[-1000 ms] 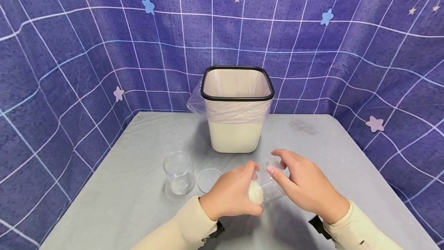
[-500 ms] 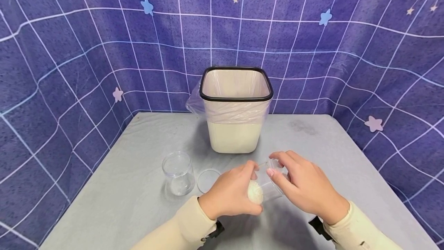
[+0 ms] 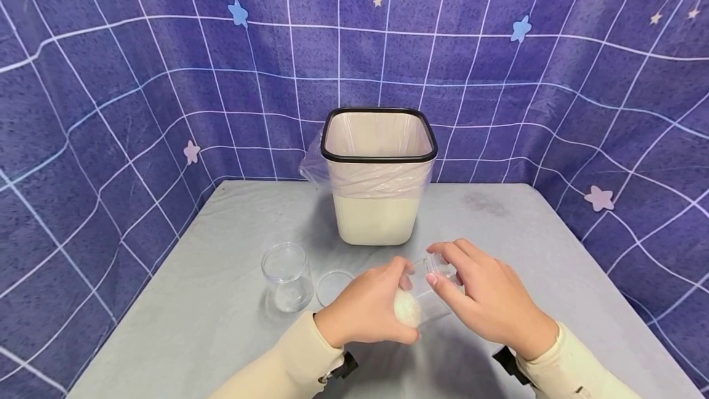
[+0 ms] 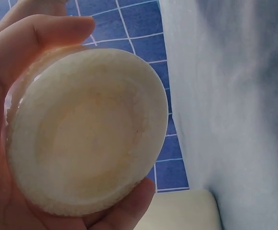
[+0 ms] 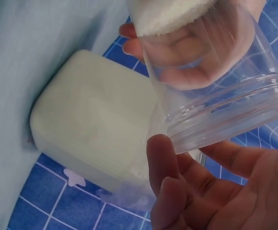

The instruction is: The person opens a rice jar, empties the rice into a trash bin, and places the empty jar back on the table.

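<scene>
In the head view my left hand (image 3: 370, 308) grips the bottom end of a clear plastic jar (image 3: 431, 299), which is tilted with its lid end to the right. White rice-like grains (image 3: 407, 308) fill the bottom of it, and the left wrist view shows them pale through the round base (image 4: 93, 132). My right hand (image 3: 487, 300) curls its thumb and fingers round the clear lid (image 5: 229, 115) at the jar's other end. In the right wrist view its fingertips (image 5: 161, 148) are right at the lid's edge, below the jar wall.
A second clear jar (image 3: 288, 279), with nothing visible inside, stands upright on the left of the grey-covered table (image 3: 210, 263). Beside it lies a flat clear lid (image 3: 327, 288), partly behind my left hand. A cream bin (image 3: 376, 214) with a black rim and plastic liner stands at the back.
My right thumb and fingers have drawn in slightly around the lid end. The left hand and the tilted jar stay nearly in place.
</scene>
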Tool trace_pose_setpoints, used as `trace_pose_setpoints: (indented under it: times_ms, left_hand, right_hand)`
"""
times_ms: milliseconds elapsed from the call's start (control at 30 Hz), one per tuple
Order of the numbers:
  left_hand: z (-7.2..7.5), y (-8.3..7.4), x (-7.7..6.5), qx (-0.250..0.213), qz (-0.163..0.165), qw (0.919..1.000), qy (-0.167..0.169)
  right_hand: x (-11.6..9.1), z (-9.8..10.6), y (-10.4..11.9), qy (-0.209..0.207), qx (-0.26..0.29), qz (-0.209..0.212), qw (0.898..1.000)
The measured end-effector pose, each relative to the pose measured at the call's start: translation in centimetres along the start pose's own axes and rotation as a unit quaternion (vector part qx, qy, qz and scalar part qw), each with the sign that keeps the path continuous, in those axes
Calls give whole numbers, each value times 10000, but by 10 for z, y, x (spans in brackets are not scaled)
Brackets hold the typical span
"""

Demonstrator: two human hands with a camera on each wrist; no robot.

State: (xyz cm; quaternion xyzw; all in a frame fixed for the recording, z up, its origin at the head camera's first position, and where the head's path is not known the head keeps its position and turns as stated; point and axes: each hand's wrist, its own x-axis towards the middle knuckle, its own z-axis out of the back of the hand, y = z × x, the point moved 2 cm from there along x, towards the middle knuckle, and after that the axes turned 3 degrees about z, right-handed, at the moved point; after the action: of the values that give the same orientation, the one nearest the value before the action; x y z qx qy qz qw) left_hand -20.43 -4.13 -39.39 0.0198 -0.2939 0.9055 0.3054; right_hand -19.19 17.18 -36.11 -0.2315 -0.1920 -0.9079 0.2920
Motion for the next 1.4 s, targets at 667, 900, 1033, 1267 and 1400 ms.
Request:
trace_pose_setpoints:
  times_ms: [667,900,1033,1267,1400]
  left_hand:
    - [3,1,3,143,78,9998,-122]
    - [2,1,3,231,103,9997,-52]
    - [3,1,2,303,73,9995,-92]
    - [0,1,0,97,55,9999,-76]
    - [0,2,1,90,32,9999,-104]
  right_hand:
    - [7,1,-2,166,35,-450,9988]
    - [9,-2,-3,166,86,-326,9993]
    - [8,-2,-2,107,117,-222,9996]
    - [5,1,-2,144,156,21,9998]
    - [4,2,-2,163,168,73,9997]
